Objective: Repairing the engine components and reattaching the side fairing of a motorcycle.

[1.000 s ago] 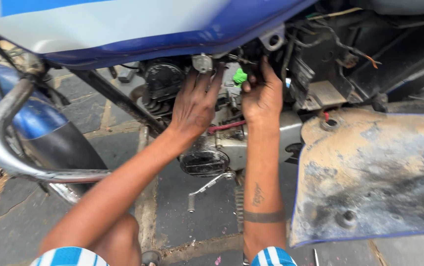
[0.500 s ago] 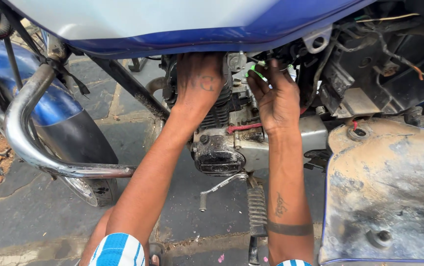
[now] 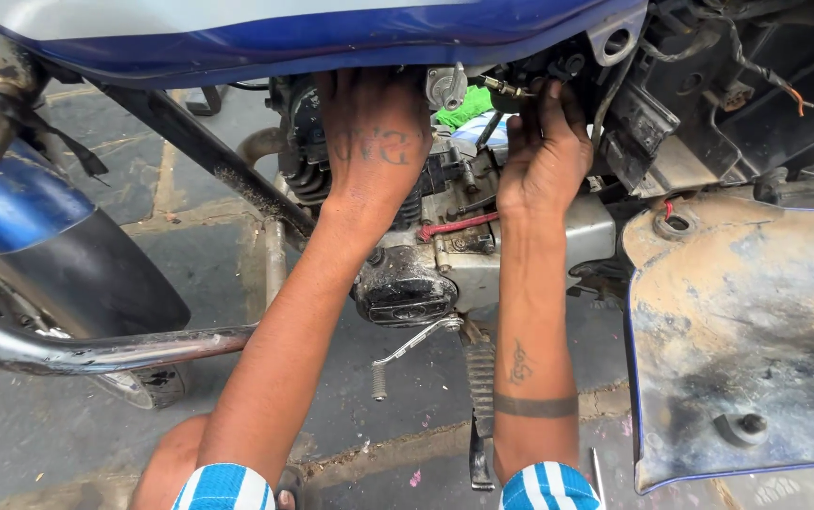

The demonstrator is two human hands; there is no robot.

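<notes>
Under the blue fuel tank (image 3: 312,38) the left hand (image 3: 374,142) lay flat and open against the engine (image 3: 445,236), while the right hand (image 3: 544,156) had its fingertips pinched together on a small brass fitting (image 3: 501,90) just beside the green rag (image 3: 463,109)

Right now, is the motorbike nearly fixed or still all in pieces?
Still in pieces. Already done: the side panel is off and lies bare beside the engine. In hand: both hands are up under the blue fuel tank, the left hand on the engine top, the right hand at a small brass fitting. Left: loose wires hang uncovered.
</notes>
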